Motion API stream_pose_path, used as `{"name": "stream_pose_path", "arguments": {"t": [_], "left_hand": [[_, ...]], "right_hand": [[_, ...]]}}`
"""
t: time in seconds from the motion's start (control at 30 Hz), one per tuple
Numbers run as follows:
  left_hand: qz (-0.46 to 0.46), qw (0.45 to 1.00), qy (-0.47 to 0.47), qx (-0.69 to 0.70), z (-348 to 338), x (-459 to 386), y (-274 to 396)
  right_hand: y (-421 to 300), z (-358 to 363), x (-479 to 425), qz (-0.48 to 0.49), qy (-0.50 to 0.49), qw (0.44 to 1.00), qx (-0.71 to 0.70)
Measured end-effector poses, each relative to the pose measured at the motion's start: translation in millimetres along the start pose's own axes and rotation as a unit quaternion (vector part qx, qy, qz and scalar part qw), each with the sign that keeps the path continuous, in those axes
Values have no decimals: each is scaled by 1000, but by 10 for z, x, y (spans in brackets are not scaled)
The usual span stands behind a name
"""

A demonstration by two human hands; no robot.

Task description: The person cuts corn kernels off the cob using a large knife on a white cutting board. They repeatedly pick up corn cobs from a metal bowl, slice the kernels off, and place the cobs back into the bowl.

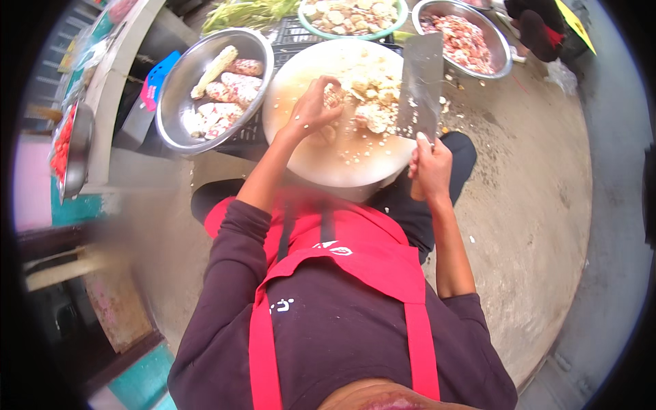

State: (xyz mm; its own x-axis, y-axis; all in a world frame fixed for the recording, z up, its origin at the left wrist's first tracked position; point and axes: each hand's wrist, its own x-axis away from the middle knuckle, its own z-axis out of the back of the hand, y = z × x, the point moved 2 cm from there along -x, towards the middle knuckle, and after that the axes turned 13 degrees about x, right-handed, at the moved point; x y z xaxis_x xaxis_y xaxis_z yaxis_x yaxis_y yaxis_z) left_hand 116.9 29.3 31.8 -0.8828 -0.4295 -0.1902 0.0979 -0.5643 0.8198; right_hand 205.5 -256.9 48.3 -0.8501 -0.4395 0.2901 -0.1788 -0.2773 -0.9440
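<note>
A thick round white chopping board (307,159) stands before me, with chopped pale corn (376,84) and loose kernels over its middle and right. My left hand (318,105) is above its left half, fingers curled around a reddish piece of corn cob (334,95) that they partly hide. My right hand (433,166) grips the handle of a broad cleaver (421,84) at the board's right edge. Its blade points away from me, with bits stuck to it. Left of the board, a steel bowl (174,110) holds several speckled red-and-white corn cobs (241,87).
A green-rimmed basin (353,37) of cut pieces sits beyond the board on a black crate (294,33). At far right is a steel bowl (505,64) of chopped reddish bits. Red pieces fill a bowl (79,148) at left. Someone's dark shoe (540,36) shows at upper right.
</note>
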Motion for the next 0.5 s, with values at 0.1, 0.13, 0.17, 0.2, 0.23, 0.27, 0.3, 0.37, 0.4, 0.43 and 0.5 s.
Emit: {"name": "stream_pose_path", "arguments": {"t": [0.1, 0.13, 0.17, 0.2, 0.23, 0.27, 0.3, 0.37, 0.4, 0.43, 0.5], "left_hand": [[-110, 988, 112, 3, 522, 116, 24], [-53, 987, 146, 28, 744, 150, -35], [4, 982, 179, 54, 991, 169, -129], [8, 981, 191, 38, 1260, 212, -193], [10, 980, 199, 24, 1526, 251, -278], [46, 981, 185, -40, 1770, 315, -398], [83, 977, 168, -103, 1995, 381, -514], [22, 964, 123, -236, 2309, 577, -777], [99, 973, 129, -164, 2314, 613, -795], [58, 966, 98, -231, 2313, 593, -724], [-104, 922, 107, -358, 2062, 551, -520]], "right_hand": [[90, 45, -8, -6, 0, 1000, 18], [122, 72, -15, -3, -6, 1000, 13], [143, 60, -16, 0, -10, 1000, 8], [110, 34, 4, -5, -11, 1000, 7], [124, 8, -5, -3, -13, 1000, 6], [148, -10, -22, -1, -14, 1000, 5], [168, -12, -38, -1, -13, 1000, 5], [190, -51, -50, 1, -20, 1000, 5], [187, -58, -56, 1, -16, 1000, 5], [180, -71, -73, 3, -13, 1000, 5], [189, -85, -90, 1, -7, 1000, 9]]}}
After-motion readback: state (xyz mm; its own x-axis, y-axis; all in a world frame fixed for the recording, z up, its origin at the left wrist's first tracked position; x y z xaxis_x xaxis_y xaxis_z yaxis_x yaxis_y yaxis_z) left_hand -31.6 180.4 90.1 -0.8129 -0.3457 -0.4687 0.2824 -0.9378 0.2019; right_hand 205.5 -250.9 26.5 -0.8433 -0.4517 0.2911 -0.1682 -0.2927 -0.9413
